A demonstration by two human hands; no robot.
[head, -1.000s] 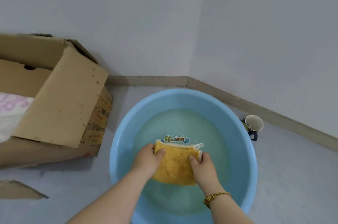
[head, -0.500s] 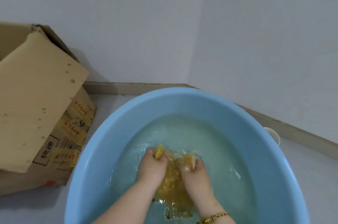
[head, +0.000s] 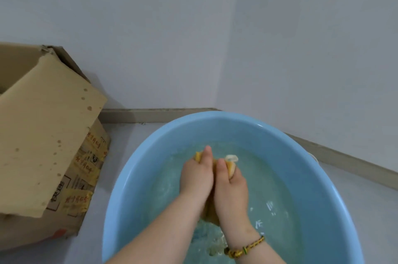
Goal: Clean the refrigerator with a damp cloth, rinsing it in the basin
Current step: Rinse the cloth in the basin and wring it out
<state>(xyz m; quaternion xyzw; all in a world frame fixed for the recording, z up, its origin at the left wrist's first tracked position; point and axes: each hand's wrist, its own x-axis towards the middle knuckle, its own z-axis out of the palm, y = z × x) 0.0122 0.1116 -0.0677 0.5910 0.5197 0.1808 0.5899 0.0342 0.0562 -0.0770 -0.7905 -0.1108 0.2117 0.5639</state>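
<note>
Cloth (head: 230,165), yellow with a pale edge, is bunched up between both hands in the water of the basin, so only scraps of it show: a corner at the far left of the fingers, a pale tip at the far right, and a wad between the wrists.

At the left stands a cardboard box (head: 43,145) on the floor, its spotted flap tilted outward, yellow printed tape on its side, close to the basin but not touching it. The blue basin (head: 290,156) fills the near middle of the floor, in the corner of the room. Its water (head: 163,188) is rippled and cloudy.

In it the left hand (head: 197,174) grips the cloth with curled fingers, its thumb pointing far. Pressed against it, the right hand (head: 231,190) clenches the cloth likewise. A yellow and dark braided bracelet (head: 245,247) circles the right wrist. A baseboard (head: 355,162) runs along the wall behind the basin.
</note>
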